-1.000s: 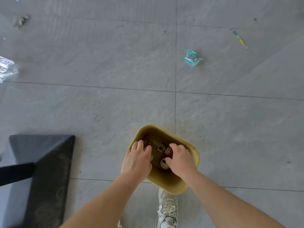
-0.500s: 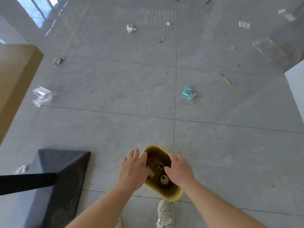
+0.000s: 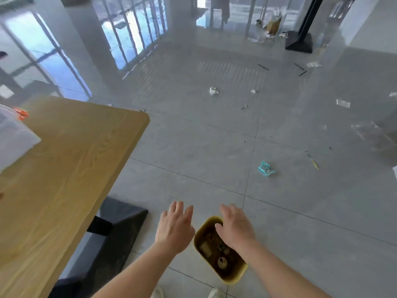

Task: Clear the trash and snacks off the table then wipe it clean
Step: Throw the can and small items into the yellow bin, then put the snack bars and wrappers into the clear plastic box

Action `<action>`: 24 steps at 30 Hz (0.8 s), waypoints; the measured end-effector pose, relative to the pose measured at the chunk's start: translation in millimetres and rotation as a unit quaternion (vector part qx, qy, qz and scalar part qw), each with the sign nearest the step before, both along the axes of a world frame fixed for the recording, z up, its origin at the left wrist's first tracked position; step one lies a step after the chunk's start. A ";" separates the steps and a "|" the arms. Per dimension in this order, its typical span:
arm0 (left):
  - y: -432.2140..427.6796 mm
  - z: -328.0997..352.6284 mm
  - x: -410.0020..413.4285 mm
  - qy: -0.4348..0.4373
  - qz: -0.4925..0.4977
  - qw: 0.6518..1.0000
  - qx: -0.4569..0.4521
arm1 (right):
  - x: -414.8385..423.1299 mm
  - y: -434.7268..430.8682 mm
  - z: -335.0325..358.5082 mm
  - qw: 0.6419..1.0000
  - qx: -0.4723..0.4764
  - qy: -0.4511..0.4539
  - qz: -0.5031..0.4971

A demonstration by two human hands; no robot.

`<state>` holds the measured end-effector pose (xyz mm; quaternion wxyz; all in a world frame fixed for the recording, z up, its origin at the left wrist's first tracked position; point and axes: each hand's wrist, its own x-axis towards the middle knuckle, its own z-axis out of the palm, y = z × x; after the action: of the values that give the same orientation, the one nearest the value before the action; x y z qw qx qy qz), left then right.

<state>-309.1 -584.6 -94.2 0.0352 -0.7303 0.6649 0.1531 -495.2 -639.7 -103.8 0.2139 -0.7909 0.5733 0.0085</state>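
A small yellow trash bin [image 3: 234, 277] stands on the grey floor at my feet, with wrappers and a round lid inside. My left hand [image 3: 174, 227] hovers just left of the bin, fingers spread, holding nothing. Over the bin's far rim my right hand [image 3: 235, 227] is lifted, also empty with fingers apart. The wooden table [image 3: 64, 168] fills the left side. On its far left part sits a clear plastic box [image 3: 12, 138] with an orange item [image 3: 21, 114] behind it.
The table's black base [image 3: 111, 237] lies on the floor left of the bin. Litter is scattered on the tiles: a teal wrapper [image 3: 266, 168], a crumpled white tissue [image 3: 213, 90], clear plastic pieces [image 3: 343, 103], a yellow stick [image 3: 313, 161]. Another black stand [image 3: 299, 43] is far back.
Both hands lifted out of the bin and opened, fingers spread. My view rose from the floor, bringing the table top and the far room into sight.
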 end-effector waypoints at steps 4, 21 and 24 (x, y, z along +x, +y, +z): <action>13.8 36.6 20.0 -0.023 0.026 0.999 -0.023 | 25.2 -5.6 39.3 0.998 -0.021 0.004 0.058; 112.5 147.7 135.4 -0.068 0.220 0.963 -0.141 | 190.8 14.0 170.8 0.965 -0.098 -0.028 0.242; 136.2 161.6 169.2 -0.077 0.247 0.953 -0.158 | 230.4 27.8 185.5 0.956 -0.107 -0.038 0.271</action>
<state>-139.9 -448.4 67.4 -0.0682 -0.8773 0.4750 -0.0069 -264.8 -611.8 81.8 0.1393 -0.9345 0.3265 -0.0259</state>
